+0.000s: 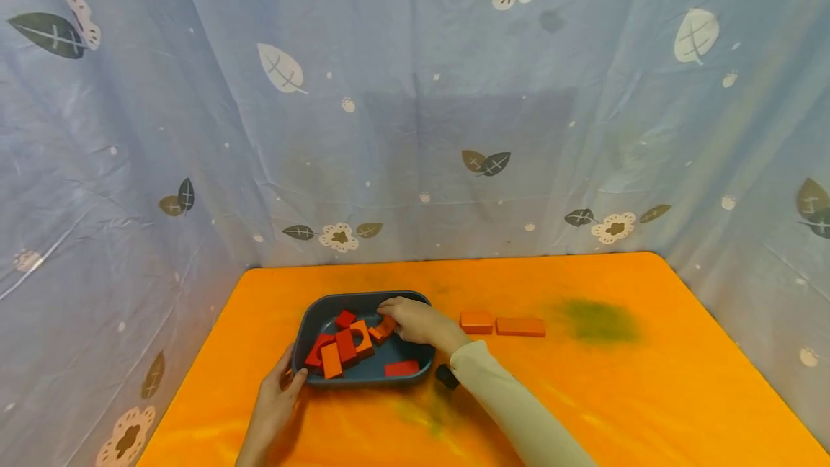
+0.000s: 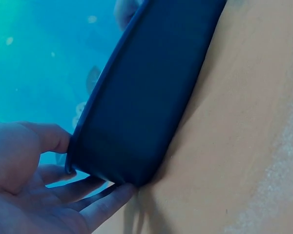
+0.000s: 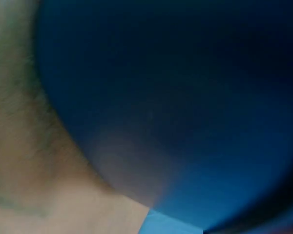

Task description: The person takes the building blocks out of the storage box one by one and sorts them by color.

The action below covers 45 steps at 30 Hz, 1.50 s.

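Blocks fill the dark blue tray [image 1: 311, 323] that sits on the orange counter [image 1: 648, 395], left of its middle. Inside it I count about seven wooden pieces: a small red square block [image 1: 345, 318] near the far wall, a red piece with an arch cut-out [image 1: 348, 344], an orange upright block [image 1: 331, 360], a red slanted piece [image 1: 318, 349] at the left, an orange block [image 1: 362, 338] behind the arch, a flat red block [image 1: 402, 368] by the near wall, and an orange block [image 1: 384, 328] under the right hand [image 1: 415, 319]. The fingers of this hand curl over that orange block and seem to pinch it, though the grip is partly hidden. The left hand [image 1: 275, 398] holds the tray's near-left corner, thumb on the rim and fingers spread loosely under the outer wall [image 2: 136, 122]. Two more orange blocks lie on the counter just right of the tray, side by side: a short one [image 1: 476, 322] and a longer one [image 1: 521, 326]. Blue leaf-printed cloth [image 1: 389, 128] hangs behind and on both sides.
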Motion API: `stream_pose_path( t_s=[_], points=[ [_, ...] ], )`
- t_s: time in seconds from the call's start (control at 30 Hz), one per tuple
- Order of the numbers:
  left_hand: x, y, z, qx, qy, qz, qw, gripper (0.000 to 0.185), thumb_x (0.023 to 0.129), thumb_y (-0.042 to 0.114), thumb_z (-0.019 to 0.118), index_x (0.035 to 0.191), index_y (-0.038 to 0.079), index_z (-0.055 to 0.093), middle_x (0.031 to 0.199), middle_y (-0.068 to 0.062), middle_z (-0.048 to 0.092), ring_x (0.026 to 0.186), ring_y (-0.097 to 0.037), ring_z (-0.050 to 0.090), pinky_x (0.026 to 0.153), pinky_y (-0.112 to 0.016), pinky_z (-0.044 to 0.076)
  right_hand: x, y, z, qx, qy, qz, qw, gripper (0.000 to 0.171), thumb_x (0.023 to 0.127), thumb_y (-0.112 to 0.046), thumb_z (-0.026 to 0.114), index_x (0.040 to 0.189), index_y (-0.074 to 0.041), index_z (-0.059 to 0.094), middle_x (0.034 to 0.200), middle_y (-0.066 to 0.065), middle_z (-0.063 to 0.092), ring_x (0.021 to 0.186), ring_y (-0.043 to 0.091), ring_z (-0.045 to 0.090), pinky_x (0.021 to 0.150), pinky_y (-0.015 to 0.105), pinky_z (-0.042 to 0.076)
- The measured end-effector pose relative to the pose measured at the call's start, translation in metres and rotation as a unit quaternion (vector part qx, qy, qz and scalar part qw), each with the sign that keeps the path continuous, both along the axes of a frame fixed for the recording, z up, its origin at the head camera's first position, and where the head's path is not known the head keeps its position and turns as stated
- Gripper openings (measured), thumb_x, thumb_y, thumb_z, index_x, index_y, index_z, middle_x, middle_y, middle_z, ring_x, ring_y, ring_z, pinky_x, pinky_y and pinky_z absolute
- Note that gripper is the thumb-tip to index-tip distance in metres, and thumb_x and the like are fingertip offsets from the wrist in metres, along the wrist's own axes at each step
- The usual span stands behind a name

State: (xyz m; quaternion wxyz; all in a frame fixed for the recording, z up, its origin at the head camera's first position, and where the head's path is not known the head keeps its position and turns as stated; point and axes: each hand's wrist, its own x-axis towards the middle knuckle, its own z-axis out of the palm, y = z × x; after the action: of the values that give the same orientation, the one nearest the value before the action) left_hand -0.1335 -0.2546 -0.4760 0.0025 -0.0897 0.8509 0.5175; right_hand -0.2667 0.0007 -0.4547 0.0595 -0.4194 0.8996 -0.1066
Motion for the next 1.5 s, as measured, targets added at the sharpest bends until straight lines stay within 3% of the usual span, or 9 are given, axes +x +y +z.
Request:
stream_pose_path(
  t_s=[0.13, 0.3, 0.4, 0.57, 0.83, 0.97, 1.27, 1.5],
  points=[
    [-0.001, 0.002, 0.0, 0.006, 0.0, -0.004, 1.0, 0.06, 0.102, 0.004, 0.047, 0.152, -0.008, 0.017, 0.155, -0.032, 0.021, 0.136, -0.049, 0.034, 0.103, -0.046, 0.038, -0.004, -0.006, -0.005, 0.039, 0.032, -0.011, 0.999, 0.047, 0.086, 0.005, 0.067, 0.131, -0.007, 0.062, 0.134, 0.006, 0.059, 0.125, 0.021, 0.054, 0.104, 0.027, 0.043],
    [0.0, 0.002, -0.001, -0.002, 0.006, -0.009, 0.9999, 0.059, 0.102, 0.004, 0.047, 0.152, -0.009, 0.018, 0.154, -0.033, 0.022, 0.135, -0.049, 0.035, 0.103, -0.047, 0.039, -0.006, -0.006, -0.008, 0.039, 0.055, -0.024, 0.997, 0.042, 0.084, 0.006, 0.069, 0.123, -0.008, 0.068, 0.119, 0.005, 0.067, 0.111, 0.019, 0.062, 0.095, 0.025, 0.05],
    [0.001, 0.002, -0.003, -0.007, 0.009, -0.008, 0.9999, 0.059, 0.102, 0.004, 0.047, 0.152, -0.009, 0.019, 0.154, -0.033, 0.022, 0.135, -0.049, 0.036, 0.103, -0.048, 0.039, -0.007, -0.002, -0.007, 0.002, 0.051, -0.02, 0.998, 0.038, 0.082, 0.006, 0.07, 0.119, -0.006, 0.071, 0.112, 0.005, 0.069, 0.103, 0.019, 0.065, 0.09, 0.025, 0.052],
    [0.002, 0.002, -0.003, 0.001, 0.018, -0.002, 0.9998, 0.058, 0.101, 0.003, 0.047, 0.152, -0.009, 0.02, 0.153, -0.033, 0.024, 0.133, -0.048, 0.039, 0.102, -0.043, 0.044, -0.006, 0.006, 0.011, -0.089, -0.008, -0.011, 0.996, 0.034, 0.085, -0.001, 0.074, 0.118, -0.001, 0.07, 0.111, 0.008, 0.07, 0.097, 0.02, 0.065, 0.085, 0.026, 0.054],
    [0.002, 0.0, -0.002, -0.001, 0.013, -0.003, 0.9999, 0.059, 0.102, 0.005, 0.047, 0.153, -0.007, 0.018, 0.154, -0.031, 0.024, 0.134, -0.047, 0.038, 0.103, -0.045, 0.042, -0.005, 0.026, 0.031, -0.159, -0.034, -0.004, 0.987, 0.035, 0.084, -0.003, 0.075, 0.118, 0.001, 0.069, 0.112, 0.011, 0.069, 0.088, 0.021, 0.063, 0.077, 0.026, 0.054],
    [0.001, 0.0, 0.001, -0.008, 0.014, 0.001, 0.9999, 0.059, 0.103, 0.005, 0.047, 0.153, -0.006, 0.019, 0.154, -0.03, 0.024, 0.136, -0.047, 0.036, 0.105, -0.048, 0.038, -0.004, 0.046, 0.036, -0.207, -0.056, -0.015, 0.977, 0.037, 0.083, -0.002, 0.076, 0.119, 0.002, 0.068, 0.116, 0.011, 0.068, 0.1, 0.024, 0.065, 0.088, 0.032, 0.054],
    [-0.003, 0.002, 0.003, 0.006, 0.016, -0.01, 0.9998, 0.059, 0.103, 0.006, 0.047, 0.153, -0.007, 0.018, 0.154, -0.033, 0.022, 0.133, -0.049, 0.038, 0.101, -0.045, 0.043, 0.005, 0.112, 0.045, -0.303, -0.144, -0.08, 0.939, 0.035, 0.086, -0.005, 0.071, 0.121, -0.006, 0.068, 0.119, 0.005, 0.067, 0.113, 0.027, 0.061, 0.096, 0.049, 0.049],
    [-0.001, 0.0, 0.005, -0.003, 0.001, -0.005, 1.0, 0.06, 0.103, 0.006, 0.046, 0.154, -0.006, 0.016, 0.156, -0.03, 0.019, 0.138, -0.047, 0.031, 0.105, -0.048, 0.036, 0.017, 0.158, 0.044, -0.35, -0.126, -0.126, 0.92, 0.035, 0.08, 0.006, 0.071, 0.115, 0.006, 0.067, 0.114, 0.021, 0.067, 0.108, 0.039, 0.064, 0.091, 0.052, 0.052]
  ],
)
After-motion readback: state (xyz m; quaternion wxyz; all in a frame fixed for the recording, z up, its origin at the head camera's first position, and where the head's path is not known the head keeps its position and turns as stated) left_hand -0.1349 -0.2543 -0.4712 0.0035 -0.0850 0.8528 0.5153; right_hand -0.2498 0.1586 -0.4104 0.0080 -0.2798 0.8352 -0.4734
